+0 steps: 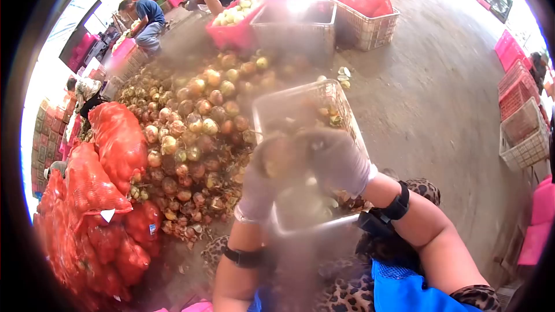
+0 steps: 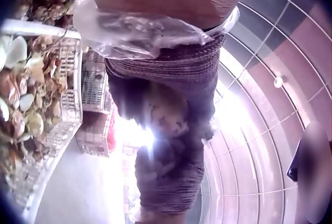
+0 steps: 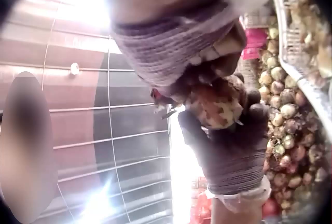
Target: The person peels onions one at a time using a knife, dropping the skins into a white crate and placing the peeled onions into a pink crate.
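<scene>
Both hands wear knit gloves with clear plastic at the cuffs and meet over a white crate (image 1: 351, 130). A partly peeled onion (image 3: 220, 107), patchy brown and pale, sits between them in the right wrist view. My left hand (image 1: 258, 182) grips it from one side, fingers and thumb around it. My right hand (image 1: 344, 164) has its fingers curled over the other side. Beside the right fingers a thin dark tip (image 3: 168, 114) sticks out; I cannot tell what it is. Haze blurs the hands in the head view. Skins and pale peelings (image 2: 33, 73) fill the crate in the left wrist view.
A large heap of onions (image 1: 202, 104) spreads left of the crate. Full red mesh sacks (image 1: 110, 196) are stacked at the far left. Ahead are a crate with a red sack (image 1: 376, 26) and a pink basket of peeled onions (image 1: 231, 26). Other people (image 1: 147, 20) sit working behind.
</scene>
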A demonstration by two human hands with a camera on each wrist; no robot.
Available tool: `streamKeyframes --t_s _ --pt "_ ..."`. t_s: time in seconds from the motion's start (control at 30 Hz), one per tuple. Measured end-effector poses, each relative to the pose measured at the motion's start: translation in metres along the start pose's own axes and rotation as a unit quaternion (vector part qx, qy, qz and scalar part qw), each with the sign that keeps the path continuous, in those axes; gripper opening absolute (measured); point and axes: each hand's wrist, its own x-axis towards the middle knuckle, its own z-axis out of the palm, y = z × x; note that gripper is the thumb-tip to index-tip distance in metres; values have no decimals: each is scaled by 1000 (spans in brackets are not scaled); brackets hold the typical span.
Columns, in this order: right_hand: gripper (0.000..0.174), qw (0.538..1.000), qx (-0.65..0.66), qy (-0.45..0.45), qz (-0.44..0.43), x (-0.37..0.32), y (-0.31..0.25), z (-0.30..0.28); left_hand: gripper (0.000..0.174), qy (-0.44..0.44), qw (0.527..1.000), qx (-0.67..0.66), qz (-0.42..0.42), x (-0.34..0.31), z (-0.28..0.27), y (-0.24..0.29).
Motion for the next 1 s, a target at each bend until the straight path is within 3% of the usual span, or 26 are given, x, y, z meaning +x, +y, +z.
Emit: streamKeyframes --t_s 0.03,0.07,0.1,0.13,0.17,0.2,0.27,0.33,0.4,0.47,0.53,0.57,0.6,0.7,0.8,0.93,1.0 --pt "34 997 -59 -11 -55 3 11 -3 72 -4 1000 30 7 2 -7 -8" --pt "30 987 -116 -21 -111 10 16 -6 72 -10 1000 -24 1 -2 -1 -4" --pt "28 987 -153 -21 -50 14 25 -10 72 -15 997 -77 -5 -7 2 0" --pt "26 981 -193 -26 11 17 34 -15 76 9 994 -81 -66 -10 -1 4" --pt "24 969 -232 -36 71 21 43 -19 75 -21 983 -166 -69 -8 -11 -4" --pt "24 973 -92 25 211 28 24 -26 73 -51 964 -249 -77 -6 -21 -11" --pt "24 952 -54 66 294 28 14 -25 69 -11 938 -329 -104 -10 -30 -16" --pt "25 946 -267 24 181 11 18 -8 66 53 941 -321 -88 -13 -32 -12" --pt "24 957 -282 -30 64 -15 16 7 63 60 955 -284 -63 -11 -39 -16" --pt "21 966 -248 -69 -5 -29 5 15 59 -3 925 -377 -54 -14 -39 -11" --pt "17 981 -169 -92 -28 -34 -15 23 56 23 955 -294 -33 -15 -29 2" --pt "15 974 -193 -110 -41 -34 -17 23 55 35 967 -251 -22 -14 -26 4" --pt "13 966 -217 -128 -54 -32 -19 21 53 29 943 -327 -50 -12 -26 4" --pt "12 955 -250 -143 -69 -31 -13 20 55 61 964 -258 -16 -15 -15 12" --pt "18 947 -284 -138 -61 -30 -14 20 61 96 948 -301 -40 -11 -9 14" --pt "32 929 -330 -156 -69 -26 -4 19 69 107 988 -111 6 -15 1 23" --pt "34 936 -323 -134 -32 -29 -7 19 72 99 992 -50 53 -15 3 24"
